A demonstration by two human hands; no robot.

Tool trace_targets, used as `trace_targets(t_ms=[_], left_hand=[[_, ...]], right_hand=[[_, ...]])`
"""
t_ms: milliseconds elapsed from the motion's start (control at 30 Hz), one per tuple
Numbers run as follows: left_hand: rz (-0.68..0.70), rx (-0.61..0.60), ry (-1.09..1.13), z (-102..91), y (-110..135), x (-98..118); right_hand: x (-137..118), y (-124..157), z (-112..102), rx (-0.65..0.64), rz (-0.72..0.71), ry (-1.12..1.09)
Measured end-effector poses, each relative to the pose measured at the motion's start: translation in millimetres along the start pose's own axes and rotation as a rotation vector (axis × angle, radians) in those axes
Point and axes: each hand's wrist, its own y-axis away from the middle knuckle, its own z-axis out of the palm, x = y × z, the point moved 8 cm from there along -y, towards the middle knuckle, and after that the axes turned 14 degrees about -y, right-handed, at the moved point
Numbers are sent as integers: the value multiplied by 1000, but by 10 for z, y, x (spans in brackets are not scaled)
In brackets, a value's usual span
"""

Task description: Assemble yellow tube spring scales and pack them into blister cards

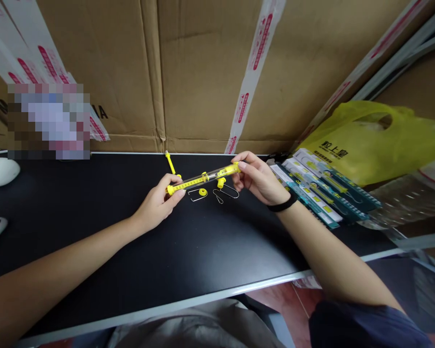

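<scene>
A clear tube with a yellow scale inside and yellow ends, which looks like a tubular spring scale (194, 183), is held slightly tilted above the black table. My left hand (157, 200) pinches its left end. At its right end, the thumb and fingers of my right hand (259, 179) close on the yellow cap. Beneath the tube lie a yellow ring (203, 192), a bent metal wire (193, 197), a small yellow cap (221, 182) and a wire hook (227, 191). Behind it rests a yellow rod (170, 163) with a metal tip.
Several packaged spring scales (319, 186) lie stacked on the right, beside a yellow plastic bag (377, 145) and a clear plastic container (398, 205). Taped cardboard (203, 72) stands along the table's back edge. A white rounded object (2, 171) sits at far left.
</scene>
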Motion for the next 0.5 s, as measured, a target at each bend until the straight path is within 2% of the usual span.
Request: trace_targets(t_ms=[133, 200, 400, 500], left_hand=[[31, 44, -134, -52, 23, 69], [25, 41, -132, -49, 16, 64], [-95, 69, 160, -54, -59, -98], [-109, 94, 179, -76, -79, -117]], right_hand=[[17, -3, 1, 8, 2, 27], [26, -6, 3, 9, -2, 45], [95, 15, 111, -84, 47, 89], [94, 28, 141, -110, 49, 93]])
